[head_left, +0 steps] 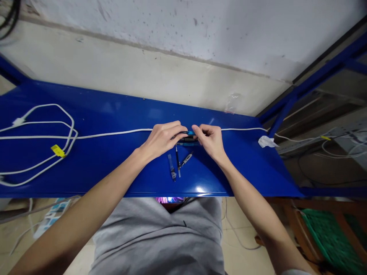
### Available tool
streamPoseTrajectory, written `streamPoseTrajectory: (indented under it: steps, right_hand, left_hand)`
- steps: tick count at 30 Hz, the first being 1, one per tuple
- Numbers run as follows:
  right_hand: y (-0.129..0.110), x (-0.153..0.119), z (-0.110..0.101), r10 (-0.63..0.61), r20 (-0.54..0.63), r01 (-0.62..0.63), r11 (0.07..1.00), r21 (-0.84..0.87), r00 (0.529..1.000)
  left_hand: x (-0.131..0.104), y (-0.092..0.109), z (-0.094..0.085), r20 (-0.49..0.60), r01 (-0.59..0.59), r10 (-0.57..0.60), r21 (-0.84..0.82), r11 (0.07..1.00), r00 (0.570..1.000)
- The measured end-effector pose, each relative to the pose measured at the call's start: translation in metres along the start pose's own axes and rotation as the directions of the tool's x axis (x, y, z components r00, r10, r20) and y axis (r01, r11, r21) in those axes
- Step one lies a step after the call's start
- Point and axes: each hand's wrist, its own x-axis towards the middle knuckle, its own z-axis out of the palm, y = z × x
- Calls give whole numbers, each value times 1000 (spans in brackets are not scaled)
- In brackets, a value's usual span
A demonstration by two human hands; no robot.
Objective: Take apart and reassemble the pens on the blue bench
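Note:
Both of my hands meet over the blue shelf, on either side of a slim blue-and-black pen. My left hand pinches its left end between thumb and fingers. The right end is gripped by my right hand, with the thumb on top. Just beneath the hands lies another blue-and-black pen, partly covered by them. Closer to me are a clear plastic tube piece with a dark tip, a thin dark pen refill and a short grey pen part.
A white cable runs along the blue shelf behind my hands and loops at the left, with a yellow tag. Crumpled white tissue lies at the right end. A clear plastic bag rests by the wall.

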Motion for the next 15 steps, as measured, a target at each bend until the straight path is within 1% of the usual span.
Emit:
streamPoseTrajectory:
  steps: [2,3,7,9,11,12,13,15]
  right_hand:
    - [0,-1,1,14,1,-13,998,-61,1000]
    - [0,-1,1,14,19,-13,998,-60,1000]
    - [1,1,0,-18,91,17,1000,12,996]
    - [1,1,-1,0,95,2,1000,-20,995]
    - [1,1,-1,43,77,-38,997,-63,996]
    - [1,1,-1,55,68,-50,997,-66,996]
    - [1,1,-1,51,63,-48,998,-49,997]
    - [1,2,-1,0,73,-1,1000,6,997]
  left_hand:
    - [0,0,1,-5,-12,12,14,1000,1000]
    - [0,0,1,-12,-3,3,22,1000,1000]
    - [0,-4,1,-55,45,-44,17,999,997]
    - [0,-4,2,-59,10,-10,3,1000,998]
    - [0,-4,3,-56,-35,35,2,999,998]
    - [0,-3,3,-56,-39,39,7,999,998]
    - [0,-3,4,-60,-24,25,12,1000,998]
    - [0,-3,4,-70,34,-33,14,999,997]
